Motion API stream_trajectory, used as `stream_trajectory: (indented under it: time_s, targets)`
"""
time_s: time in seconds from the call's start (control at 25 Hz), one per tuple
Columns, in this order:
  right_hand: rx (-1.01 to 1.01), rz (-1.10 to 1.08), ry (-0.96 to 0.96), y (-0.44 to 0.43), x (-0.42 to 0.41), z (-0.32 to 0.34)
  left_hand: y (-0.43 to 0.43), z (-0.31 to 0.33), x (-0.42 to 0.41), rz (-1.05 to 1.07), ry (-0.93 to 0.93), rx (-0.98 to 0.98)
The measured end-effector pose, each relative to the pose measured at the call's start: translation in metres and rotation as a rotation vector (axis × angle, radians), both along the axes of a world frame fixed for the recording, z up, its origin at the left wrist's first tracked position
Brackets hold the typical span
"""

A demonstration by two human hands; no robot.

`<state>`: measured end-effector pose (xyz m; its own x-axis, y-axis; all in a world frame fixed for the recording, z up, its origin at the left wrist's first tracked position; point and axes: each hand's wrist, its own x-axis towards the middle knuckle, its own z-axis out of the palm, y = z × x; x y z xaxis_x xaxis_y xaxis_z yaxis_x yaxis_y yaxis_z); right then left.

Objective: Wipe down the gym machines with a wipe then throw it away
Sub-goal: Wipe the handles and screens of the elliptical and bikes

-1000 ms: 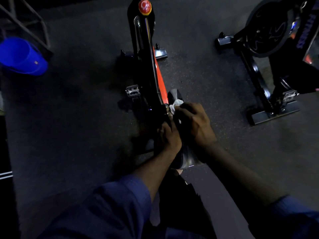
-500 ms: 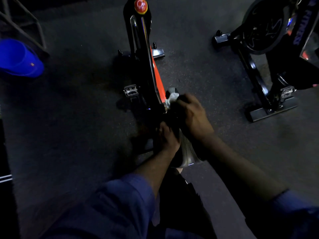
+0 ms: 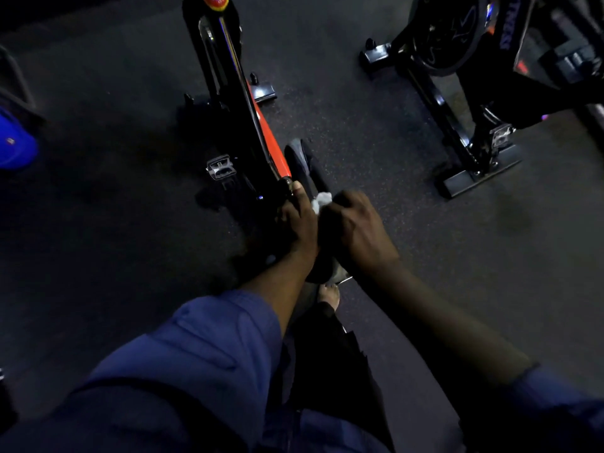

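Right fingers clenched round the wipe. A white wad pokes out at the knuckle end, against the dark saddle. Right hand sits over the saddle's rear half.

Left hand just beside it, touching the wipe's edge. Thumb up along the bike where the orange bar ends, fingers wrapped over the far side, gripping the frame. Too dark to tell which part.

Saddle nose points away from me. Its rear rim shows as a pale edge under my wrists.

Pedal sticks out left of the frame, near my left hand.

Room: bare floor right of the saddle, running to the second bike, whose base foot lies well apart from my right hand. Left of the pedal, wide dark floor out to a blue thing at the frame's edge.
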<state>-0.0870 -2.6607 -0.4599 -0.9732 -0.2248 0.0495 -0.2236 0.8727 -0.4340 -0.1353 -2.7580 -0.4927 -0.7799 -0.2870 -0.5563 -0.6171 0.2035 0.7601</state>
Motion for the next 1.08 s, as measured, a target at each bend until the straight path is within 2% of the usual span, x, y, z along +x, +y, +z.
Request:
stream_trajectory:
  time_s: [0.08, 0.28, 0.4, 0.56, 0.64, 0.84, 0.92, 1.04, 1.08]
  targets:
    - [-0.014, -0.115, -0.013, 0.002, -0.012, 0.007, 0.000, -0.002, -0.001, -0.040, 0.048, -0.056]
    - [-0.137, -0.201, -0.039, 0.005, 0.103, 0.024, 0.004, 0.009, 0.000, -0.008, 0.041, -0.005]
    - [-0.155, -0.264, -0.039, 0.003, 0.078, 0.009, 0.004, 0.007, 0.002, 0.010, 0.092, -0.053]
    - [-0.149, -0.317, -0.003, -0.008, 0.023, 0.002, 0.002, 0.002, 0.000, -0.068, 0.020, -0.132]
    - [-0.193, -0.369, 0.008, -0.011, 0.051, -0.001, 0.003, 0.006, 0.000, -0.088, -0.009, -0.203]
    - [-0.402, -0.519, 0.188, -0.045, 0.132, -0.030, 0.008, 0.009, 0.003, -0.118, 0.005, -0.281]
    - [-0.545, -0.767, 0.237, -0.063, 0.133, -0.042, 0.007, 0.007, 0.003, -0.124, 0.004, -0.320]
    - [-0.784, -1.378, 0.268, -0.062, 0.113, -0.059, 0.006, 0.002, 0.003, -0.132, 0.043, -0.354]
    - [-0.890, -1.494, 0.240, -0.062, 0.106, -0.061, 0.006, 0.001, 0.004, -0.144, 0.066, -0.363]
